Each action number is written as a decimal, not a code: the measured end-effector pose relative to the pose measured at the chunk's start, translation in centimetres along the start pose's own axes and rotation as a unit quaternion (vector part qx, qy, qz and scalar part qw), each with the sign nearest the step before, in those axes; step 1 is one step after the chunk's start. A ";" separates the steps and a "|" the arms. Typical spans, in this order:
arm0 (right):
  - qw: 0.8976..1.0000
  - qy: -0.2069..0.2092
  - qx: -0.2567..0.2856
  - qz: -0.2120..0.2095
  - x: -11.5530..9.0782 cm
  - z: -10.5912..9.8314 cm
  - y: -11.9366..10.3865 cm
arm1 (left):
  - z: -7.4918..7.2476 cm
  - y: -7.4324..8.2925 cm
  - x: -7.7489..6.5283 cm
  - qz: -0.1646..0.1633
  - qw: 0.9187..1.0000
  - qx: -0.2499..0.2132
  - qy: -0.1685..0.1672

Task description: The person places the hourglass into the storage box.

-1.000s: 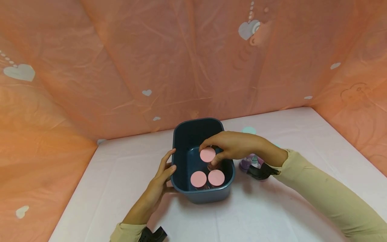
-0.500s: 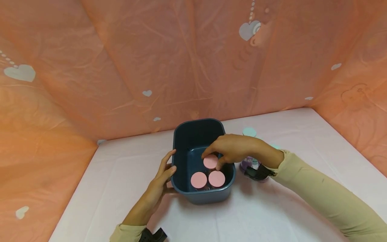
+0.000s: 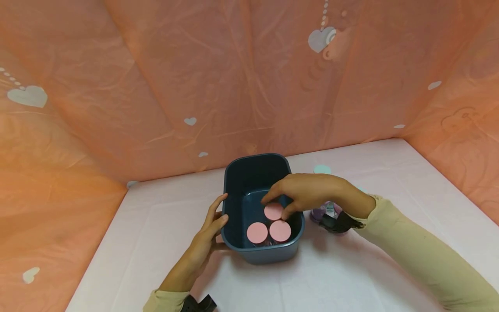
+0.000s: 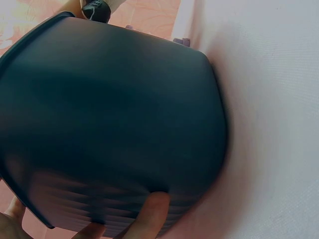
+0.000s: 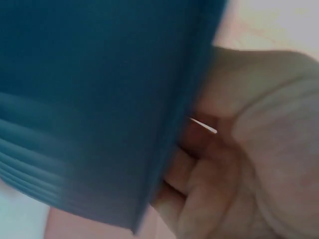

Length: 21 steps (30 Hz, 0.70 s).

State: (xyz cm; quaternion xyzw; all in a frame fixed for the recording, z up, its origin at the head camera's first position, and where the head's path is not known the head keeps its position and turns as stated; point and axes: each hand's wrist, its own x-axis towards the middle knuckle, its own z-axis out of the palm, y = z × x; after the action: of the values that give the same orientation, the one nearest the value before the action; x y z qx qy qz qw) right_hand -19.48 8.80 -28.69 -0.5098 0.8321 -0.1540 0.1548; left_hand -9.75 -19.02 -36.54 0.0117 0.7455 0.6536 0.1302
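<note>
Jar, pink-lidded (image 3: 273,211), qty 1: in blue bin (image 3: 269,256), behind 2 similar jars (image 3: 257,233). R hand (image 3: 308,190): pinches lid, thumb & finger opp. sides. L hand (image 3: 206,234): approx. straight fingers vs. bin's L wall. Prob. light, rigid, slick; best hold: lid edge.

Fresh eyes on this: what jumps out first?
Three pink round lids clustered in the near end of a dark blue bin, with the right hand reaching in, its thumb and fingers around the farthest lid. Then the orange heart-print backdrop, rising behind the white tabletop.
</note>
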 end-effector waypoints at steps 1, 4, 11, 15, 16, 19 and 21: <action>1.000 0.015 0.006 0.000 -0.4 -0.1 0.1 | 0.0 0.0 0.0 0.000 1.000 0.000 0.000; 0.998 0.061 0.024 0.011 -1.9 -0.6 0.4 | 0.0 0.0 0.0 0.002 1.000 0.002 0.001; 0.987 0.142 0.061 0.040 -5.8 -0.9 2.2 | 0.0 -0.1 0.1 0.004 1.000 -0.001 0.004; 0.979 0.182 0.075 0.055 -7.7 0.0 3.6 | 0.0 -0.1 0.0 -0.001 1.000 -0.002 0.003; 0.977 0.189 0.075 0.058 -8.0 0.3 3.9 | 0.0 -0.2 0.0 -0.002 1.000 -0.003 0.003; 0.973 0.202 0.075 0.078 -8.9 0.9 4.8 | 0.0 -0.2 0.0 -0.002 1.000 -0.004 0.004; 0.970 0.213 0.069 0.098 -9.4 1.0 5.3 | 0.1 -0.2 0.1 0.001 1.000 -0.005 0.004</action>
State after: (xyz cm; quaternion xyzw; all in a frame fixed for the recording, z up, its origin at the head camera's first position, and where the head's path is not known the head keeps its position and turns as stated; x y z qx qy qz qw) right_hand -19.25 19.41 -30.81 -0.3696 0.8791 -0.3002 0.0230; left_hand -9.83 -18.91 -36.74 0.0090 0.7425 0.6577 0.1270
